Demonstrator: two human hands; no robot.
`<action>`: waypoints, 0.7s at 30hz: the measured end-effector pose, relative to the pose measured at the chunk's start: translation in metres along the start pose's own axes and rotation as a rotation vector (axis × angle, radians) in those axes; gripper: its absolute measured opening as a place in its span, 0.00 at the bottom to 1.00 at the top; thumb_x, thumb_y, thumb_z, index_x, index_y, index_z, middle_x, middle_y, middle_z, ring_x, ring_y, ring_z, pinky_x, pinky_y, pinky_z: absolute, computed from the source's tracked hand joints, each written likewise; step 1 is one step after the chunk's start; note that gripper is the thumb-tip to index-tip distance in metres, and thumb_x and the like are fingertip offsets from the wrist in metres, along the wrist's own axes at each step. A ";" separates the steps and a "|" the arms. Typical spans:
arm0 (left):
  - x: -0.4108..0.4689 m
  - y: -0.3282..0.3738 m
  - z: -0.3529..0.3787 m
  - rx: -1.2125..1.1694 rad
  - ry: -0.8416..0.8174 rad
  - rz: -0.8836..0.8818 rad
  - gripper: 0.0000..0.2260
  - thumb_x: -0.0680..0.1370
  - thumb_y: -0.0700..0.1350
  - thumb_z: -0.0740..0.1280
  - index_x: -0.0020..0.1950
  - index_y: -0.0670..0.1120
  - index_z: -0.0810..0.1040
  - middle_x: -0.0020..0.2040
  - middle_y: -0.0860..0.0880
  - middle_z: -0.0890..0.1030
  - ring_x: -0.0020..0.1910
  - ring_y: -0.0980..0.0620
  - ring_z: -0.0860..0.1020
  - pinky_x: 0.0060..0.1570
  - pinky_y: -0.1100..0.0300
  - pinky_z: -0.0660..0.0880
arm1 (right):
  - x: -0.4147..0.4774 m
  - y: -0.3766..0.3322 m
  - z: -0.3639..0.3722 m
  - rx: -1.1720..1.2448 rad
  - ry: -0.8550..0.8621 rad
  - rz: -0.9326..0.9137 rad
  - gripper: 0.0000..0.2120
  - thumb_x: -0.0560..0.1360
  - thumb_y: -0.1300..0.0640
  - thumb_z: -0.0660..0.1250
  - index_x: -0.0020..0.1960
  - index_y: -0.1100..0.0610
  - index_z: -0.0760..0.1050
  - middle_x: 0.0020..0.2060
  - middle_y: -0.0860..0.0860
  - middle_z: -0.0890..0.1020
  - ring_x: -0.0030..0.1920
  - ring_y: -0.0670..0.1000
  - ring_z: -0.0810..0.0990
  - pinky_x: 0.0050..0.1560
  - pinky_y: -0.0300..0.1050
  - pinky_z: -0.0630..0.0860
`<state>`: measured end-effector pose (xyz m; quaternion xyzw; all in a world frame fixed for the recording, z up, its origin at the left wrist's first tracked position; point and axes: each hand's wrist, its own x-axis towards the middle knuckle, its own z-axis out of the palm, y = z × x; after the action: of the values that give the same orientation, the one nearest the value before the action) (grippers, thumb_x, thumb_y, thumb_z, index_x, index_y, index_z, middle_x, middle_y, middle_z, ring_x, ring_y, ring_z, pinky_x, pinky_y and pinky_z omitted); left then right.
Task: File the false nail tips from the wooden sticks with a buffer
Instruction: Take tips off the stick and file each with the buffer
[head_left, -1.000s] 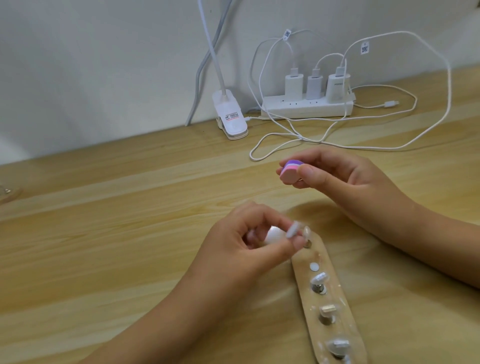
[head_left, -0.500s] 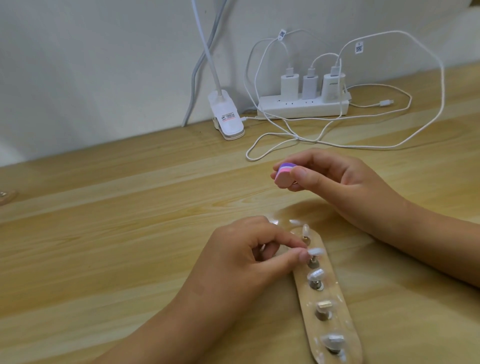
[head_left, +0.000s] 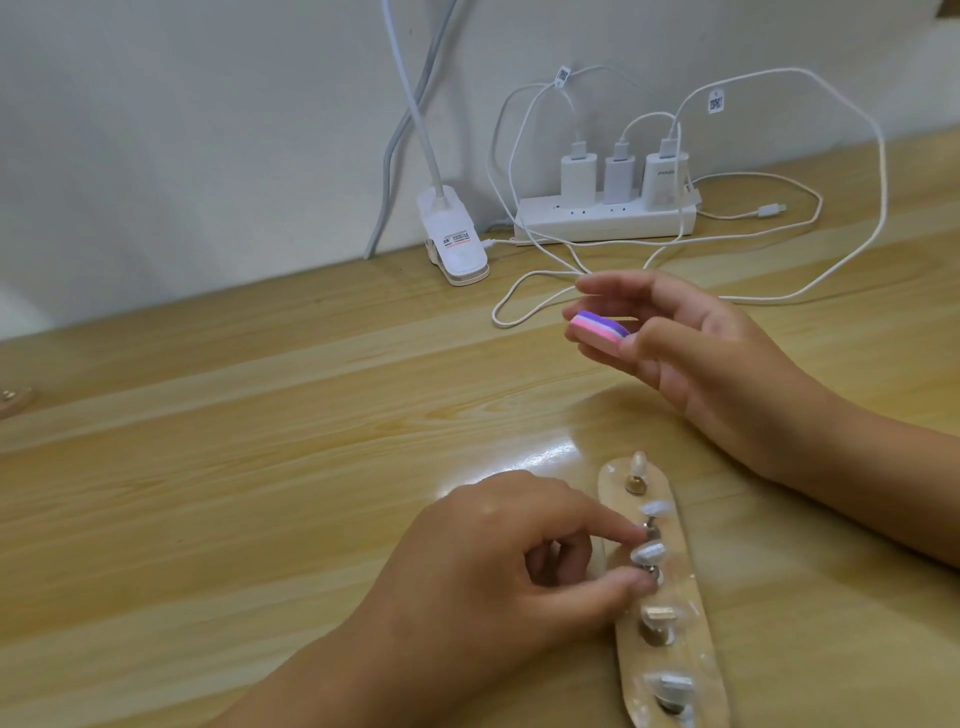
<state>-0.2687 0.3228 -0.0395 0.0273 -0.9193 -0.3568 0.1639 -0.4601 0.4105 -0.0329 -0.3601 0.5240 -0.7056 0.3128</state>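
Observation:
A wooden stick (head_left: 691, 618) lies on the table at the lower right, carrying several false nail tips on small metal stands. My left hand (head_left: 498, 577) reaches in from the lower left, and its thumb and forefinger pinch the stand of the third nail tip (head_left: 648, 554). Two tips stand farther back, the rearmost nail tip (head_left: 637, 462) near the stick's far end, and two more sit nearer to me. My right hand (head_left: 696, 353) hovers above and behind the stick and holds a pink, white and purple buffer (head_left: 597, 328) between thumb and fingers.
A white power strip (head_left: 602, 221) with three chargers sits against the wall, its white cables (head_left: 852, 254) looping over the table behind my right hand. A white clip lamp base (head_left: 457, 244) stands left of it. A small wooden piece (head_left: 13, 400) lies at the left edge.
My left hand set the nail tip it held back on the stick and moved nearer along the row to pinch the third stand. My right hand turned the buffer flatter.

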 end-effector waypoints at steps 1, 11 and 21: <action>0.001 0.000 0.001 -0.001 -0.007 -0.020 0.12 0.70 0.57 0.73 0.51 0.56 0.82 0.33 0.55 0.76 0.31 0.59 0.71 0.34 0.66 0.68 | 0.002 0.000 -0.001 0.072 0.009 0.035 0.17 0.74 0.70 0.59 0.60 0.61 0.77 0.54 0.58 0.82 0.55 0.51 0.83 0.58 0.39 0.78; 0.006 0.000 0.002 -0.411 -0.046 -0.245 0.06 0.69 0.52 0.75 0.41 0.52 0.82 0.32 0.54 0.75 0.32 0.58 0.69 0.34 0.65 0.67 | 0.012 -0.008 -0.014 0.654 -0.102 0.389 0.22 0.67 0.64 0.61 0.57 0.66 0.81 0.59 0.64 0.81 0.53 0.56 0.84 0.54 0.41 0.81; 0.011 -0.006 -0.008 -0.788 0.280 -0.344 0.05 0.70 0.45 0.71 0.44 0.51 0.84 0.40 0.49 0.85 0.40 0.58 0.81 0.40 0.72 0.73 | 0.010 -0.005 -0.011 0.451 -0.251 0.302 0.26 0.65 0.75 0.60 0.59 0.60 0.81 0.61 0.57 0.82 0.52 0.52 0.84 0.47 0.40 0.81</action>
<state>-0.2771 0.3115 -0.0347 0.1633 -0.6645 -0.6943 0.2229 -0.4754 0.4095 -0.0285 -0.2840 0.3589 -0.6997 0.5486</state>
